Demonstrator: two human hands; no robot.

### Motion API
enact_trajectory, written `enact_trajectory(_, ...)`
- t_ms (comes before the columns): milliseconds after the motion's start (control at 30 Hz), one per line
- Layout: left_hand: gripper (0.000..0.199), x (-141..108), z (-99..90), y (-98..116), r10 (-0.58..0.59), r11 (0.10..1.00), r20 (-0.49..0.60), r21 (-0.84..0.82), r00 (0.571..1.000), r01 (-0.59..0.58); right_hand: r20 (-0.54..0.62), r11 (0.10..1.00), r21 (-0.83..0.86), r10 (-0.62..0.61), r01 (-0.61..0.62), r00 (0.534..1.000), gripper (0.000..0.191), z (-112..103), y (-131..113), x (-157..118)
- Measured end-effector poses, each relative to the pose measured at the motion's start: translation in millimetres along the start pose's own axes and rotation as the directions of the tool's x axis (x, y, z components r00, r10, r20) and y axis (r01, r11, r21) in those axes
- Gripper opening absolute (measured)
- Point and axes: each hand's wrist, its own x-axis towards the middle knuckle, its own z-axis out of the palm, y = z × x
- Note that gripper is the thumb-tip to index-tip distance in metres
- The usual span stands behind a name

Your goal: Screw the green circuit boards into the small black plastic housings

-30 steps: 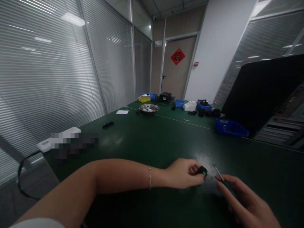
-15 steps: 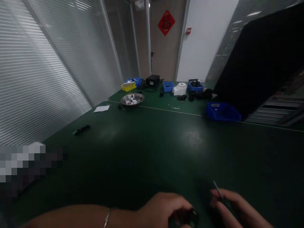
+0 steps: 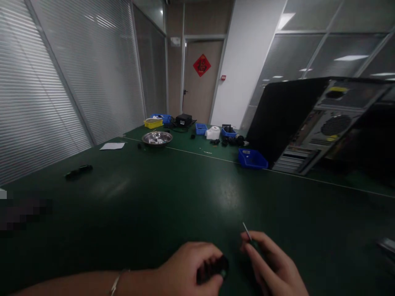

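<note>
My left hand (image 3: 187, 267), with a thin bracelet on its wrist, is closed around a small dark part (image 3: 224, 267) with a rounded edge. The fingers cover most of that part, so its kind does not show. Just to the right, my right hand (image 3: 276, 265) grips a screwdriver (image 3: 247, 231) between thumb and fingers. Its thin metal shaft points up and away, and the dark handle is mostly hidden in the palm. The screwdriver's tip touches nothing, and a small gap separates the two hands.
A black computer case (image 3: 290, 123) stands at the right behind a blue bin (image 3: 253, 159). Farther back on the green table (image 3: 148, 197) are a metal bowl (image 3: 157, 144), small bins and a white housing (image 3: 212, 132). A dark green tool-like object (image 3: 78, 172) and paper (image 3: 112, 146) lie left.
The view has swung right and tilted up, bringing the computer case's back panel into sight. Both hands appear farther left in the picture, still holding the dark part and the screwdriver.
</note>
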Motion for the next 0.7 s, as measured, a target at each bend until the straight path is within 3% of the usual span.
enact_trajectory(100, 0.018, -14.4, 4.2, 16.9, 0.103, 0.992, -0.057, 0.080, 0.993, -0.098, -0.056, 0.998, 0.053, -0.035, 0.038, 0.998, 0.040, 7.3, -13.3, -9.9)
enact_trajectory(233, 0.021, -22.5, 5.2, 17.7, 0.195, 0.976, -0.034, 0.104, 0.980, -0.191, -0.094, 0.993, 0.058, -0.099, 0.104, 0.991, 0.040, 12.1, -20.3, -15.3)
enact_trajectory(400, 0.039, -24.2, -1.4, 10.3, 0.185, 0.981, -0.022, -0.046, 0.982, -0.186, -0.086, 0.991, 0.057, -0.114, 0.119, 0.990, 0.036, 12.9, -17.2, -17.3)
enact_trajectory(533, 0.027, -23.3, -2.3, 9.1, 0.157, 0.975, -0.066, -0.149, 0.985, -0.166, -0.076, 0.993, 0.059, -0.100, 0.104, 0.992, 0.035, 12.8, -16.4, -19.4)
enact_trajectory(700, 0.027, -24.0, 1.6, 13.7, 0.149, 0.959, -0.046, -0.235, 0.988, -0.156, -0.069, 0.992, 0.062, -0.105, 0.110, 0.992, 0.034, 14.6, -20.1, -24.3)
